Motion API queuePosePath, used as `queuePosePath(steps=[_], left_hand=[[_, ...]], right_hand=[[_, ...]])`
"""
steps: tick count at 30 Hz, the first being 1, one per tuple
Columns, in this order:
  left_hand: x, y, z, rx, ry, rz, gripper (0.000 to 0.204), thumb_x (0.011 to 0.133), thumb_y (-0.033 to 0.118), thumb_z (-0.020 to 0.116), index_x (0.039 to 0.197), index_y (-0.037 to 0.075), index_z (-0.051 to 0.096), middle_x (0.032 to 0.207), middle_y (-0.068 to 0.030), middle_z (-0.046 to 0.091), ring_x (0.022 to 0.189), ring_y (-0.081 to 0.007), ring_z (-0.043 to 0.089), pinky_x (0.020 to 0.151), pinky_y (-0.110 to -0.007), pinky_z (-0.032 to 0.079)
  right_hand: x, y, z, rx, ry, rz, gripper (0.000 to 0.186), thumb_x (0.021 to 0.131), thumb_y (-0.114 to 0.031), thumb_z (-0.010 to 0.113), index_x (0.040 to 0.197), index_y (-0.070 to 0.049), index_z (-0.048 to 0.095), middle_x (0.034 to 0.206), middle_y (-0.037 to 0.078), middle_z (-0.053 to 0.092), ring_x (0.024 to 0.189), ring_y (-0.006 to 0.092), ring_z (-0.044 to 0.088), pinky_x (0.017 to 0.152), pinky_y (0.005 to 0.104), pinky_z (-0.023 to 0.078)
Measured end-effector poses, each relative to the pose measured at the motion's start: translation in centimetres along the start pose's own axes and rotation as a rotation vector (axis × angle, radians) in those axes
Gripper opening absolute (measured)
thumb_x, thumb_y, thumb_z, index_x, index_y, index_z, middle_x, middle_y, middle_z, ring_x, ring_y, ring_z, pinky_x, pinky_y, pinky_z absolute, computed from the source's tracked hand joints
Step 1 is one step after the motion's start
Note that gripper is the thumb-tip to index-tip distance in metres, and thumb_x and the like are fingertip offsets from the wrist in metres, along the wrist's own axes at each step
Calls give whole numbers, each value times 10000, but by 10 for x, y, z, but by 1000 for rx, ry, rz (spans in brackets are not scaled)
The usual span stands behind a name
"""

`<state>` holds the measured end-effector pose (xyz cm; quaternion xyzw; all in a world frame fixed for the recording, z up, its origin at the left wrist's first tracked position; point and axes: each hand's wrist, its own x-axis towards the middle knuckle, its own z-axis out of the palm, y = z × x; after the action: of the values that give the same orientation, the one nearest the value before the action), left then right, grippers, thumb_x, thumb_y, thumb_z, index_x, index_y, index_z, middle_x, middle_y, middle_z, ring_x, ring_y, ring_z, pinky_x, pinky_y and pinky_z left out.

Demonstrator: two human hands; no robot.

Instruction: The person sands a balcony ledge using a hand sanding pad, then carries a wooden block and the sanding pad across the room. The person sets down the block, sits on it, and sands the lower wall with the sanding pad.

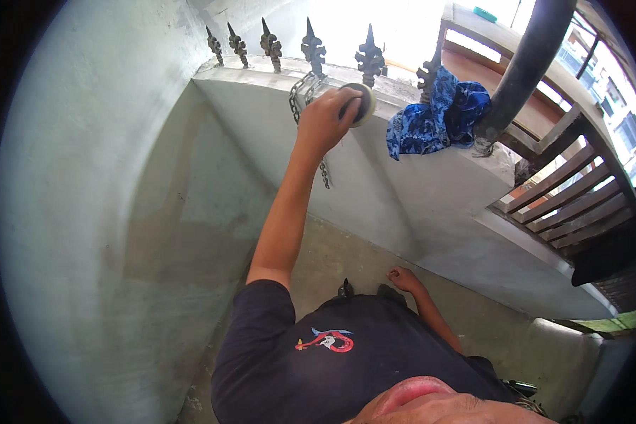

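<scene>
My left hand [325, 116] is raised at the top of a pale wall [367, 187], fingers wrapped on a round cream-rimmed roll [364, 104] with a dark centre. Beside it, a metal chain [295, 106] hangs down the wall below a row of dark spear-tipped railing spikes [311, 49]. A crumpled blue patterned cloth [438, 116] lies to the right of the roll. My right hand [403, 278] hangs low by my body, fingers curled; I cannot make out whether anything is in them.
A thick dark post [519, 71] rises right of the cloth, beside a slatted metal railing [569, 194]. A curved plastered wall [63, 212] is close on my left. The concrete floor [325, 247] shows below, and a green strip [615, 321] at lower right.
</scene>
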<state>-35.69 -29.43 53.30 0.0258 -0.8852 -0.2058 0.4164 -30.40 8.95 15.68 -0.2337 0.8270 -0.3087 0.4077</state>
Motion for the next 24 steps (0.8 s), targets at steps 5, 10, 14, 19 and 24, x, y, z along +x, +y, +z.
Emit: queuePosePath(steps=[5, 10, 14, 19, 24], left_hand=[[13, -2, 10, 105, -225, 84, 242, 929, 402, 627, 1012, 182, 679, 853, -84, 621, 821, -302, 642, 723, -411, 507], [7, 0, 17, 225, -146, 134, 298, 929, 457, 612, 1059, 196, 673, 1059, -87, 588, 1052, -291, 569, 876, -445, 436], [-2, 1, 22, 214, -71, 206, 385, 929, 484, 596, 1088, 138, 650, 1103, -133, 584, 1097, -306, 523, 916, -457, 394], [-6, 3, 30, 156, -74, 155, 381, 935, 449, 591, 1099, 110, 642, 1113, -121, 593, 1095, -305, 532, 927, -455, 394], [-7, 7, 28, 123, -75, 158, 314, 938, 393, 587, 1076, 116, 639, 1112, -104, 603, 1094, -300, 548, 920, -467, 404]], right_hand=[[0, 0, 19, -57, 10, -2, 482, 908, -430, 645, 1116, 4, 661, 1032, 186, 711, 928, 302, 688, 818, 393, 532], [-2, 6, 31, -47, 13, 37, 489, 905, -438, 643, 1109, 6, 666, 1013, 184, 716, 928, 308, 691, 815, 397, 531], [-2, 11, 35, -47, 55, 28, 496, 903, -448, 640, 1101, 6, 665, 999, 180, 717, 916, 312, 690, 814, 404, 531], [-2, 12, 38, -45, 78, 62, 445, 904, -418, 655, 1048, 2, 669, 986, 199, 716, 911, 322, 697, 816, 405, 537], [6, 4, 41, -84, 32, 23, 453, 895, -423, 657, 1048, 4, 671, 984, 201, 715, 911, 333, 695, 814, 408, 538]])
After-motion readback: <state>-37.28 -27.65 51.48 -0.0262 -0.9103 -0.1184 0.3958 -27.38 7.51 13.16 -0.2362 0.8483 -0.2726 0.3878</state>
